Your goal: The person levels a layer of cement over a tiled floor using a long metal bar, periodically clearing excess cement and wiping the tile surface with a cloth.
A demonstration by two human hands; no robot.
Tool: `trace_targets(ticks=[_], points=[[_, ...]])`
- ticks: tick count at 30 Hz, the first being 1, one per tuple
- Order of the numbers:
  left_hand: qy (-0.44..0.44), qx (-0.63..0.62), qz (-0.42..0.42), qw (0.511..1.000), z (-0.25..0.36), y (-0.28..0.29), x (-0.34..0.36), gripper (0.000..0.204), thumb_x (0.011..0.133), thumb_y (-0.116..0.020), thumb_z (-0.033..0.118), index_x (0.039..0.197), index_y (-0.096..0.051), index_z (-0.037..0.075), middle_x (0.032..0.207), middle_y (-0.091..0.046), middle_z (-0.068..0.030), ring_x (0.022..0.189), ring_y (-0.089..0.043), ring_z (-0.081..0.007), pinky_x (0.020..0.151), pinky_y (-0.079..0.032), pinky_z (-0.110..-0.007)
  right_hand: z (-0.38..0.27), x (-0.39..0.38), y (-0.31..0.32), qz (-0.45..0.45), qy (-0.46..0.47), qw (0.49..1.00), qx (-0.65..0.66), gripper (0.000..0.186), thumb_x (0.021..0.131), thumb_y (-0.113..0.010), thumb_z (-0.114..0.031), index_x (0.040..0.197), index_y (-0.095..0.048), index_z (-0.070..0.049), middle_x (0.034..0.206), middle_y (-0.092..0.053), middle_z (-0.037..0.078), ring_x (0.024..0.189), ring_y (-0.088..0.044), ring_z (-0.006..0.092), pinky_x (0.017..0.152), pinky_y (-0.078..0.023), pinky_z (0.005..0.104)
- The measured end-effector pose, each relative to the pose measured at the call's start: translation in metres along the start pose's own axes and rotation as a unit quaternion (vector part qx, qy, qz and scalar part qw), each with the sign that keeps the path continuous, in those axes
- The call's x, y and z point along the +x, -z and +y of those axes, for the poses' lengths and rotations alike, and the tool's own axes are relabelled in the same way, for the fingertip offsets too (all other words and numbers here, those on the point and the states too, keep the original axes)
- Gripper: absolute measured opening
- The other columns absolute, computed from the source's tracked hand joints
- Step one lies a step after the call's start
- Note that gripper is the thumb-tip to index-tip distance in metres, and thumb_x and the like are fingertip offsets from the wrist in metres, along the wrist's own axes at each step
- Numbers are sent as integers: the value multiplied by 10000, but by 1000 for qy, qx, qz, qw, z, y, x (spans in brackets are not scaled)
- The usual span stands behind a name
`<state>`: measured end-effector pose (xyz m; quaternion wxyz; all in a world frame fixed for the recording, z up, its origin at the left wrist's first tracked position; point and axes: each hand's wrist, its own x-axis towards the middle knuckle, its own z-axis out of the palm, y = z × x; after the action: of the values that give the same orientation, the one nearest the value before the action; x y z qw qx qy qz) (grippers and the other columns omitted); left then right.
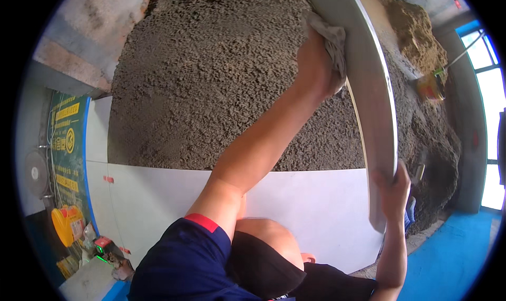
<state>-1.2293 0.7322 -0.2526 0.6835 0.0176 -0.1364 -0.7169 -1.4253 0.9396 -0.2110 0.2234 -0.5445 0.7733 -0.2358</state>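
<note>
My left hand (315,64) is stretched far forward, its fingers closed on a crumpled grey cloth (331,37). The cloth presses against the face of a long, pale slab (369,85), which looks like a large tile tipped up on its edge. Nearer to me, my right hand (392,190) grips the slab's right edge close to its near end. Under my left arm spreads a bed of crumbly grey-brown mortar (211,85). White tiles (321,201) lie flat along the near side of that bed.
On the right are a heap of sand (414,35), a yellow bucket (431,87), dark loose mortar (435,158) and a blue floor covering (443,253). A yellow jug (67,224) and a red laser level (104,244) stand at the left, beside green sheeting (68,143).
</note>
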Motion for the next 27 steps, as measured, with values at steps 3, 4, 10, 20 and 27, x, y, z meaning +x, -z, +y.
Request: trace_targets(ticks=[3,4,10,20,27], points=[[-40,61,-55,996,4,-7,16,584,1030,-275,568,1102,-583,78,1102,-624,-67,950,-600,-127,933,-499,-360,-10,16,5,86,67,994,-22,257,770,-736,-165,937,-644,6,738,-643,61,666,-553,105,610,-463,305],[-29,57,-90,994,10,-16,10,589,1030,-261,573,1079,-589,86,1077,-624,-58,911,-592,-117,915,-498,-350,-5,18,9,85,74,993,-27,263,781,-746,-191,923,-645,6,722,-631,51,662,-544,99,606,-458,302],[224,233,-101,941,-10,-1,-40,552,1053,-167,502,1073,-576,131,925,-586,-24,850,-572,-95,857,-497,-312,21,31,5,50,94,993,59,399,833,-776,-370,863,-647,6,668,-591,9,641,-503,73,583,-433,285],[267,422,30,866,-89,6,-141,328,1041,-455,352,1056,-499,27,904,-561,-53,849,-527,-104,738,-458,-288,-8,50,-4,93,135,986,-25,455,898,-685,-429,877,-635,23,656,-609,141,599,-568,232,586,-453,373],[55,193,64,978,-93,39,-109,262,1055,-398,229,828,-468,120,755,-456,24,630,-425,-68,582,-396,-269,-13,33,-2,12,44,990,-135,468,943,-499,-404,890,-621,45,776,-642,286,768,-647,459,703,-478,516]])
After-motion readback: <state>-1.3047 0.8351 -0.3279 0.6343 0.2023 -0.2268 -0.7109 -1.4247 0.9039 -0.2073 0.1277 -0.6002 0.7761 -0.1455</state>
